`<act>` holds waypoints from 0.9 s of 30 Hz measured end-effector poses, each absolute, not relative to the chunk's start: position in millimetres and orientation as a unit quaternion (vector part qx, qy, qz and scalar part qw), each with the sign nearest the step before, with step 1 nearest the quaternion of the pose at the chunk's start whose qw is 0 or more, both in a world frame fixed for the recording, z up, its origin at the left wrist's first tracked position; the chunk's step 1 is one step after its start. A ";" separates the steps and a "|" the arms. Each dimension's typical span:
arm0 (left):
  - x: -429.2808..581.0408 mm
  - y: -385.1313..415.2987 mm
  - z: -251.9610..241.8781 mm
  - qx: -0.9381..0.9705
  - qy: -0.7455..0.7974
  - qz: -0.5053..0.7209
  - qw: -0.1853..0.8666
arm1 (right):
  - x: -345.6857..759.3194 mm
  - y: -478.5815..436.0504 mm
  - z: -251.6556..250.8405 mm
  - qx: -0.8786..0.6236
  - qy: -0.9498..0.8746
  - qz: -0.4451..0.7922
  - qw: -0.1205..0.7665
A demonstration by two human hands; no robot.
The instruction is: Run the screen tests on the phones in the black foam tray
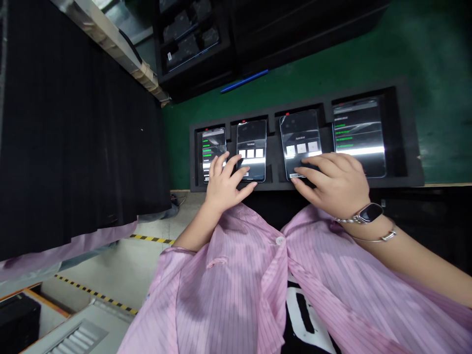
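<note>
A black foam tray (403, 167) on a green bench holds several lit phones side by side. My left hand (224, 182) lies with fingers spread over the lower part of the second phone (251, 142), its fingertips touching the screen; the first phone (213, 145) is just to its left. My right hand (334, 179) rests flat, fingers stretched out, on the lower edge of the third phone (300, 137). The fourth phone (359, 135), showing green text lines, sits right of that hand. A watch and a bracelet are on my right wrist.
A second black tray (191, 44) with dark devices stands at the back. A blue pen (245, 81) lies on the green mat (435, 64) behind the tray. A black curtain (73, 123) hangs at the left. Below are a floor with yellow-black tape and my pink coat.
</note>
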State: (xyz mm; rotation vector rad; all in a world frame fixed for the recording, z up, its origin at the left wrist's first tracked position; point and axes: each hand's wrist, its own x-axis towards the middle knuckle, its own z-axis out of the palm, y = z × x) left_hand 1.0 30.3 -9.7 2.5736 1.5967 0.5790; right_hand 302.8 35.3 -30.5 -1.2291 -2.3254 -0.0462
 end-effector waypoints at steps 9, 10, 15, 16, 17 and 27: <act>24.8 47.4 -11.2 0.801 0.576 0.152 0.052 | 301.8 34.2 -26.9 -0.443 -0.858 -0.023 0.259; 26.0 47.7 -12.9 0.801 0.577 0.149 0.050 | 301.9 34.3 -27.0 -0.439 -0.859 -0.027 0.263; 26.8 47.0 -15.2 0.799 0.580 0.156 0.035 | 301.4 35.0 -28.1 -0.435 -0.857 -0.030 0.274; 26.6 47.3 -15.0 0.798 0.581 0.156 0.037 | 301.1 35.1 -28.0 -0.436 -0.857 -0.028 0.275; 26.5 47.9 -14.8 0.798 0.581 0.155 0.040 | 300.9 35.2 -27.6 -0.438 -0.856 -0.022 0.274; 24.9 48.7 -14.6 0.798 0.574 0.180 0.051 | 287.9 42.5 -20.7 -0.467 -0.842 0.095 0.253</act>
